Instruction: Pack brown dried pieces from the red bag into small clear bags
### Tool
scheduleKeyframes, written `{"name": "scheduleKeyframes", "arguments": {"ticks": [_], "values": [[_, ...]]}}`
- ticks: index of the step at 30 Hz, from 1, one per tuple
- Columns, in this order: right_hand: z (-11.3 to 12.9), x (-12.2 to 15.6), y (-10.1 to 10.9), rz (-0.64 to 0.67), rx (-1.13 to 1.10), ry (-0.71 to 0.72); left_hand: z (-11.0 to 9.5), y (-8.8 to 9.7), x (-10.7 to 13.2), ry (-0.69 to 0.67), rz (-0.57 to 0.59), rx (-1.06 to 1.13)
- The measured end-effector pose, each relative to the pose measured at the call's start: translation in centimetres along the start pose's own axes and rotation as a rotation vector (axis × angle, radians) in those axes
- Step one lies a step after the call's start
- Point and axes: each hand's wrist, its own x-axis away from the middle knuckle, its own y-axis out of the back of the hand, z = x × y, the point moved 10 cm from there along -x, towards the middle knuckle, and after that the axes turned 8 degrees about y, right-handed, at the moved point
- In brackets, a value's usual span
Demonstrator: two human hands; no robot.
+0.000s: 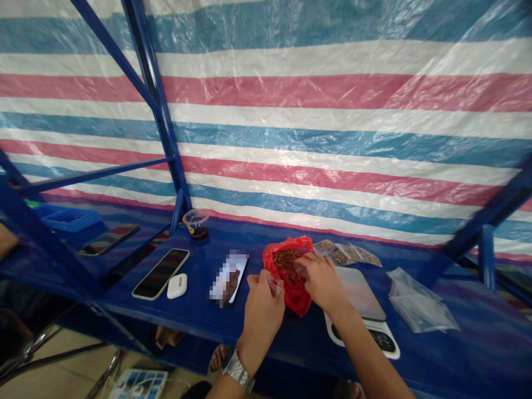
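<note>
An opened red plastic bag (300,299) stands on the blue shelf, full of small reddish-brown dried bits (286,257). My left hand (264,302), with a metal watch on the wrist, pinches a small clear plastic bag (274,284) at the red bag's near left side. My right hand (322,280) reaches over the red bag's right edge, its fingers bent down among the dried bits. What those fingertips hold, if anything, is hidden. A kitchen scale (363,296) with a steel plate sits beneath and right of my right forearm.
Several filled clear packets (347,254) lie behind the scale, and flat clear bags (419,302) to its right. Leftward are a lit phone (229,280), a white earbud case (177,286), another phone (161,274) and a cup of dark liquid (197,227). Blue posts (160,111) frame the shelf.
</note>
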Motion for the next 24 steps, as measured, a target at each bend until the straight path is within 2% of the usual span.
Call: {"name": "scheduleKeyframes", "arguments": {"ticks": [5,7,10,12,15,19,24], "values": [[0.1,-0.5,-1.0,0.015,-0.142,-0.007,0.1,-0.9,-1.4,-0.004,0.064,0.165],[-0.3,-0.5,-0.4,-0.036,-0.187,-0.037,0.2,-1.3,-2.1,0.023,0.098,0.360],[-0.8,0.2,1.1,-0.128,-0.236,-0.082,0.6,-1.7,-2.8,0.079,0.117,0.496],[-0.3,0.9,1.5,-0.104,-0.281,-0.059,0.7,-2.2,-2.7,0.116,0.151,0.563],[1.0,2.0,1.2,0.003,-0.284,-0.006,0.8,-2.4,-2.4,0.149,0.177,0.681],[1.7,3.4,1.2,0.069,-0.186,-0.024,0.9,-1.1,-2.4,0.135,0.108,0.750],[2.3,4.1,1.8,0.071,-0.134,-0.049,1.2,1.8,-2.5,0.087,-0.047,0.653]]}}
